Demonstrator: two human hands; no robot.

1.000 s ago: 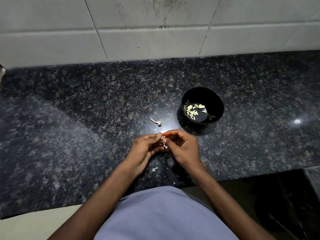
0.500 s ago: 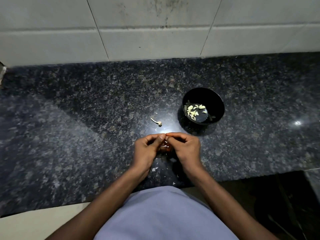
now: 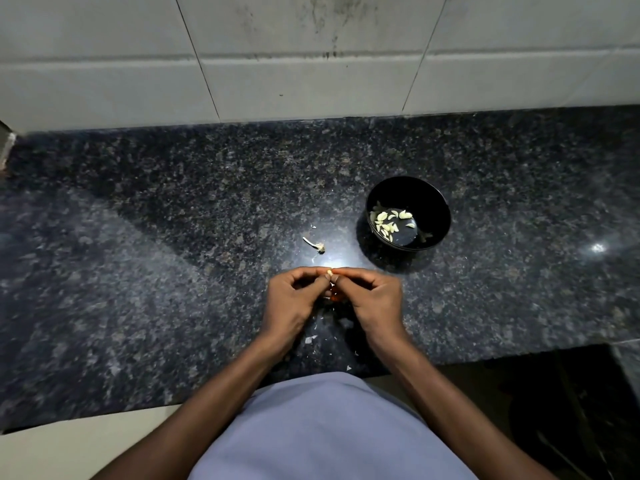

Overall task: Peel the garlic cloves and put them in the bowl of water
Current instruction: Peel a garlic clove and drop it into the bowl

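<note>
Peeling step: one garlic clove (image 3: 329, 272) is held between both hands, skin apparently part off, a pale tip showing
Clove position: above the surface (image 3: 173, 237), near the front edge, just short of the bowl (image 3: 408, 213)
Left hand (image 3: 294, 303): fingers curled, thumb and forefinger pinching the clove from the left
Right hand (image 3: 374, 299): fingers curled, tips pinching the same clove from the right; the two hands touch at the fingertips
Bowl contents: peeled cloves (image 3: 388, 221) lying in water
Waste: stem scrap (image 3: 315, 244) and skin flakes (image 3: 310, 338) on the surface
Next move (judgement): strip the remaining skin, then carry the clove forward and right to the bowl and let go
</note>
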